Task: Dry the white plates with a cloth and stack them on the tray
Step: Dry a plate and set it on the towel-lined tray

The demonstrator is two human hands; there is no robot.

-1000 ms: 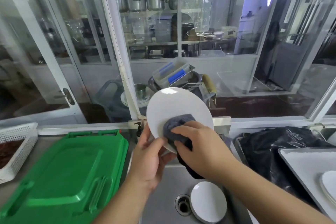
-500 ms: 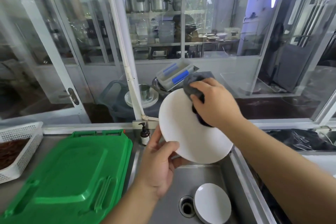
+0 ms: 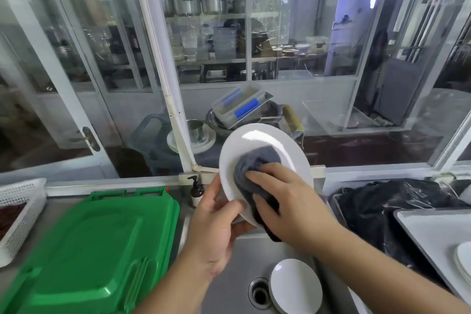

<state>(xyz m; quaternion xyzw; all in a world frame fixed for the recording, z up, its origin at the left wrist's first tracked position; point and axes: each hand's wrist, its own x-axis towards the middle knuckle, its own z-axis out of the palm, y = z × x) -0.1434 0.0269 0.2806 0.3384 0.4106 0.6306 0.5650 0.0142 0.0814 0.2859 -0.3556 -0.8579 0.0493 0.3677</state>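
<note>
The left hand [image 3: 216, 227] grips the lower left rim of a white plate [image 3: 265, 143], thumb across its face and fingers curled behind, holding it tilted upright above the sink [image 3: 229, 288]. The right hand [image 3: 288, 201] presses a bunched grey cloth [image 3: 254, 163] against the middle of the plate, fingers curled round the cloth, knuckles up, forearm reaching in from the lower right. Below them a stack of white plates [image 3: 295, 285] lies in the sink just beside the drain [image 3: 260, 293]. To the right a white tray [image 3: 428, 227] carries more plates [image 3: 463, 260] at the frame's edge. A green lid [image 3: 89, 250] lies on the left counter, and a dark pump bottle [image 3: 196, 190] stands behind the sink; its label cannot be read.
</note>
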